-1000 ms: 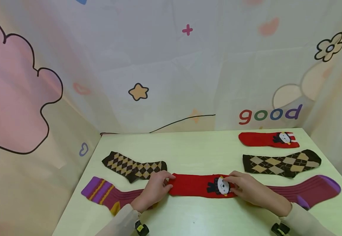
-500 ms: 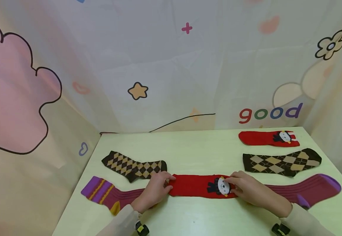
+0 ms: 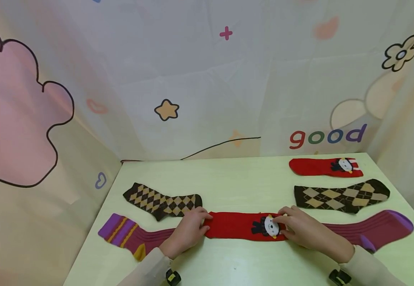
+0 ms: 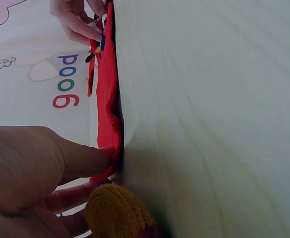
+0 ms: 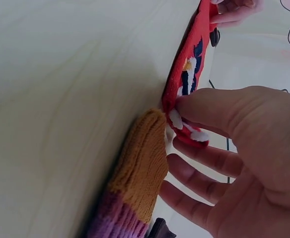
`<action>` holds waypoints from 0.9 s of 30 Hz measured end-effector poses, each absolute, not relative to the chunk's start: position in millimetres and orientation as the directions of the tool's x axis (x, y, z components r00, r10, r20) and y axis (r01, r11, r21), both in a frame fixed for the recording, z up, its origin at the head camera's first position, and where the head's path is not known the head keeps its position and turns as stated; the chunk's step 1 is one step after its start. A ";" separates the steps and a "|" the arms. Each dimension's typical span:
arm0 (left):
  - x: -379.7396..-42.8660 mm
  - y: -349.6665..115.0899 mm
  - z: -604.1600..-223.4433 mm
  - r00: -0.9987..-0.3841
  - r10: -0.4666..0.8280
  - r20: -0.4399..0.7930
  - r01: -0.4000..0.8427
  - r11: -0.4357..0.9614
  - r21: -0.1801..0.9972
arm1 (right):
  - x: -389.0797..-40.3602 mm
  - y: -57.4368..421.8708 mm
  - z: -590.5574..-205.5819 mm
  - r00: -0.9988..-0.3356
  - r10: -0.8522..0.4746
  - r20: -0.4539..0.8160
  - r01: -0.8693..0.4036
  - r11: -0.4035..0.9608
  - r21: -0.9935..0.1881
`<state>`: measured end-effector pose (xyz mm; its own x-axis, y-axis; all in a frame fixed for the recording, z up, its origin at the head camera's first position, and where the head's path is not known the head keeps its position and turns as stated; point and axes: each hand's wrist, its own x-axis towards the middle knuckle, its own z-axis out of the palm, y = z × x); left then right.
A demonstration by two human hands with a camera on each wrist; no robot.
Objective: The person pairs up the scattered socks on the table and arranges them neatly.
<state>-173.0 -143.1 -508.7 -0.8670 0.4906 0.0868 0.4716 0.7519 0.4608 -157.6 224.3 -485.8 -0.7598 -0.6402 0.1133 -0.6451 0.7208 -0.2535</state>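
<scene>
A red sock with a black-and-white animal figure lies stretched across the middle of the table in the head view. My left hand pinches its left end; in the left wrist view the thumb presses the red sock's edge, with fingers behind. At the figure end, my right hand pinches the cuff between thumb and fingers, as the right wrist view shows. Close to my left fingers is the mustard part of a striped purple sock. A plum sock with a mustard cuff runs beneath my right wrist.
An argyle sock lies behind my left hand. Behind my right hand are another argyle sock and, farther back, a second red sock. A printed curtain hangs along the table's back edge.
Both hands keep their grip on the red sock and stay almost still. Only the head view has shifted slightly.
</scene>
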 end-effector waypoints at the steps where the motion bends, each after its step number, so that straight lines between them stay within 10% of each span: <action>1: -172.9 -143.0 -508.6 -0.865 0.494 0.089 0.478 0.756 0.447 | -157.6 224.4 -485.9 -0.760 -0.640 0.113 -0.646 0.722 -0.249; 27: -173.5 -143.4 -502.9 -0.856 0.515 0.048 0.486 0.770 0.414 | -158.2 226.1 -486.5 -0.769 -0.635 0.068 -0.627 0.730 -0.273</action>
